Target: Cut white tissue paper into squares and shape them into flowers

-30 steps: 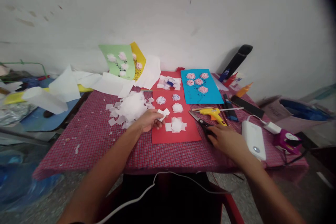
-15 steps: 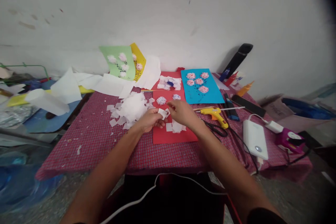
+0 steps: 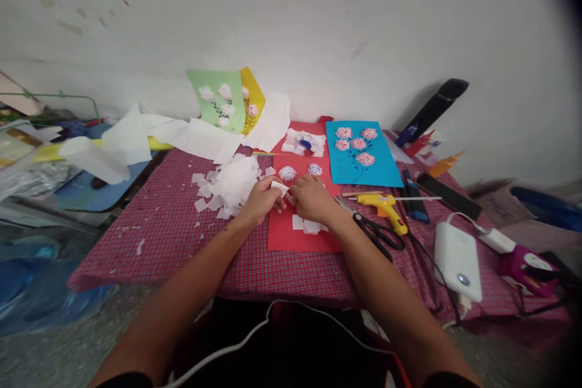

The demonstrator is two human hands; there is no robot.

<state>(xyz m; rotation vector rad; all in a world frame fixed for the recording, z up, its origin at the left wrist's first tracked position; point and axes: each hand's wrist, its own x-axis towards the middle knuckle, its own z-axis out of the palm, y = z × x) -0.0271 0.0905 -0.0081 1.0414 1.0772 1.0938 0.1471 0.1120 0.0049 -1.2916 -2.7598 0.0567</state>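
Observation:
My left hand (image 3: 262, 200) is closed on a small white paper square (image 3: 279, 188), which sticks out between thumb and fingers. Close beside it, the fingers of my right hand (image 3: 311, 197) pinch at white paper, partly hidden under them. Both hands are over a red sheet (image 3: 284, 236). Just beyond them on this sheet sit a speckled white-and-blue paper flower (image 3: 287, 173) and a second paper flower (image 3: 314, 169). Several loose white squares (image 3: 310, 225) lie below my right hand. A heap of white paper squares (image 3: 236, 182) is left of my left hand.
A paint-stained white paper (image 3: 304, 143) lies at the back. Right of it is a blue flower card (image 3: 359, 170). Scissors (image 3: 377, 233), a yellow glue gun (image 3: 382, 201) and a white power bank (image 3: 457, 260) lie rightward. A green flower card (image 3: 216, 100) leans on the wall.
The view has shifted a little, so the table items appear further right, and the scissors show more fully. My hands have come closer together around the paper, and less of the square shows.

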